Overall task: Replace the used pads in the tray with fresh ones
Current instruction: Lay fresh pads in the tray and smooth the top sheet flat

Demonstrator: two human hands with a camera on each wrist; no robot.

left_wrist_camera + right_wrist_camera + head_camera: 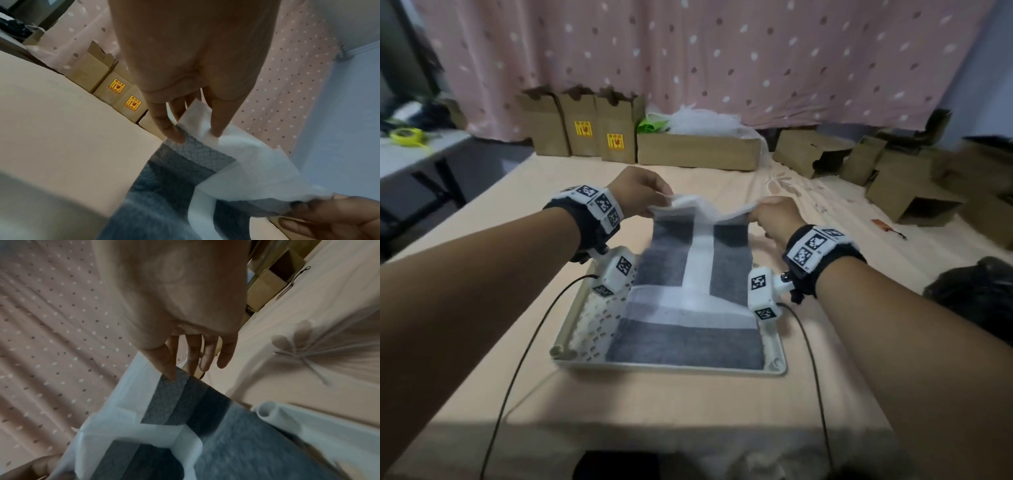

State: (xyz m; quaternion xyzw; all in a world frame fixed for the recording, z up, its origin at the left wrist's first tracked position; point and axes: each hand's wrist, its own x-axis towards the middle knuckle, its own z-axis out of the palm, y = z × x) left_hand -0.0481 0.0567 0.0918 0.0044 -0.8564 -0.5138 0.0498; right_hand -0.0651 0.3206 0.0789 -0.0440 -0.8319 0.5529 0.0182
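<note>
A cream tray (571, 329) with a perforated side wall lies on the peach sheet. A grey pad (688, 346) covers its floor. Above it hangs a second grey pad with white borders (698, 260), partly unfolded, its near end resting in the tray. My left hand (654, 202) pinches the pad's far left corner (205, 129) between thumb and fingers. My right hand (763, 212) pinches the far right corner (174, 379), with the other fingers (224, 356) loosely spread. The pad's upper edge sags between the two hands.
Cardboard boxes (585, 126) line the far edge of the bed under a dotted pink curtain (722, 51); more boxes (907, 171) stand at right. A black bag (976, 301) lies right of the tray. A grey table (410, 154) stands at left. Wrist cables trail over the sheet.
</note>
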